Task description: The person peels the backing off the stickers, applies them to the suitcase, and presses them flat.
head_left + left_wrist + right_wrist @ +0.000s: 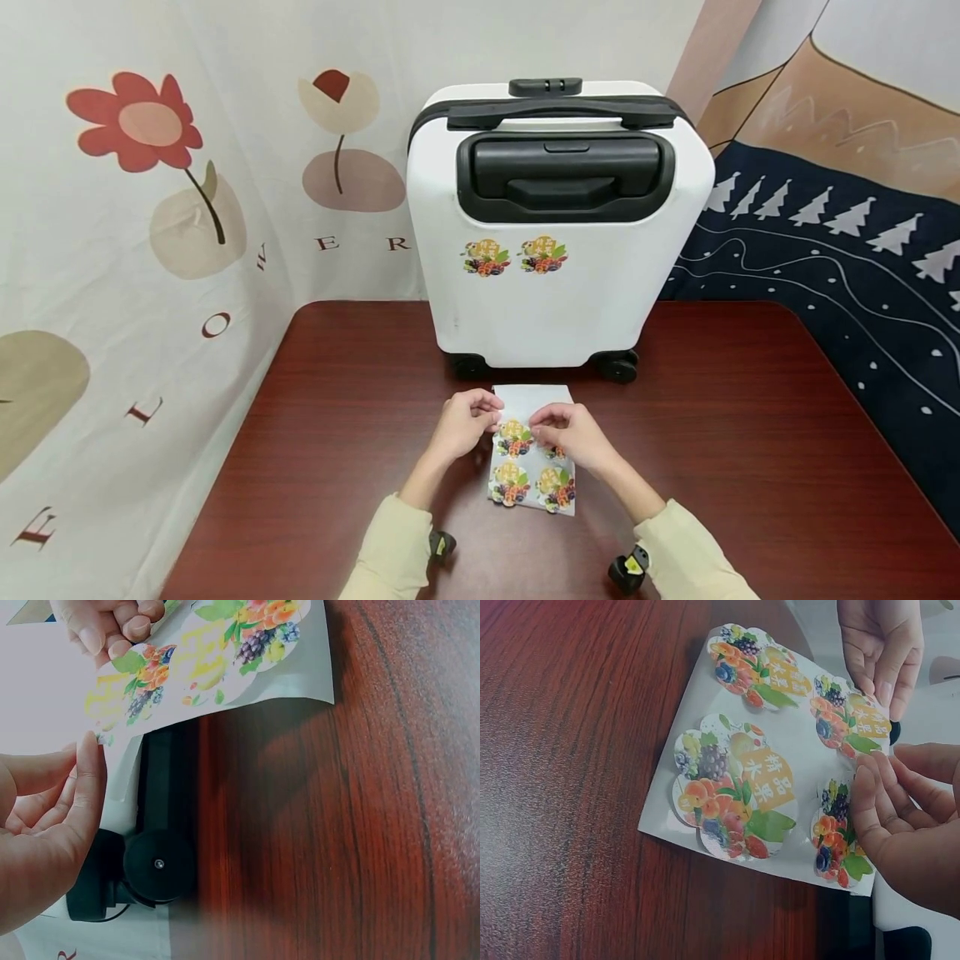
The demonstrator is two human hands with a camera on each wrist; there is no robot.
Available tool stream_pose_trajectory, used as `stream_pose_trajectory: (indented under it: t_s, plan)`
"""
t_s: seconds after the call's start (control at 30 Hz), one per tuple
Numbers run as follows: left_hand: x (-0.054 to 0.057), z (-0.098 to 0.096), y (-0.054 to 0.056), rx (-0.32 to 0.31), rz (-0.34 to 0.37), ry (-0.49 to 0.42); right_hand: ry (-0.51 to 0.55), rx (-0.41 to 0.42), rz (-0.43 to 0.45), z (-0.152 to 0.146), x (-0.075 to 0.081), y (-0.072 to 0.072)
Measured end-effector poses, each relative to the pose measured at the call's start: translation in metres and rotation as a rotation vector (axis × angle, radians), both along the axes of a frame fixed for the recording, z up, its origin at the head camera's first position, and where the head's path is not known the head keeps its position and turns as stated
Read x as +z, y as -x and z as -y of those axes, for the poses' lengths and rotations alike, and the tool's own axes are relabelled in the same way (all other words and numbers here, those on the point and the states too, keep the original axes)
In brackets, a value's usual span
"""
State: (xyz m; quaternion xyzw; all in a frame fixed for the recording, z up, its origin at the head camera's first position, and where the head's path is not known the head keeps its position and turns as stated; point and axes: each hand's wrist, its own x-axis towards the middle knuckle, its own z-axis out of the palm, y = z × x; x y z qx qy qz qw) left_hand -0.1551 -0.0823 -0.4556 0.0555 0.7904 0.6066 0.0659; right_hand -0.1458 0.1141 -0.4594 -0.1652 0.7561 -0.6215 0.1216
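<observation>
A white backing sheet (531, 400) bearing several scalloped fruit stickers is in front of the suitcase in the head view. My left hand (463, 423) pinches the left edge of the upper left fruit sticker (515, 438) between thumb and fingertips. From the other side, my right hand (576, 435) has its curled fingertips at that sticker's right edge and partly covers the upper right sticker (555, 452). In the left wrist view, the pinched sticker (133, 688) lies between both hands. A lower sticker (735, 791) shows large in the right wrist view.
A white suitcase (540, 308) with black wheels and handles stands upright at the table's back. Two matching fruit stickers (486, 258) are on its front, side by side. The dark red wooden table (337, 433) extends to both sides, with printed cloths (337, 267) behind.
</observation>
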Motion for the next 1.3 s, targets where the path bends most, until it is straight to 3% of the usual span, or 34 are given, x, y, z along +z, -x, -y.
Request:
stream_pose_trajectory:
  t_s: [0.3,1.1,1.3]
  plan:
    - [-0.001,0.000,0.000,0.000,0.003,0.002,-0.083,-0.036,0.056,0.004,-0.003,0.000]
    - [-0.006,-0.001,0.002,-0.013,0.009,0.007,-0.129,-0.040,-0.006,0.005,-0.008,-0.003]
    - [-0.005,-0.001,0.001,-0.018,0.001,0.015,-0.139,-0.023,0.004,0.008,0.022,-0.014]
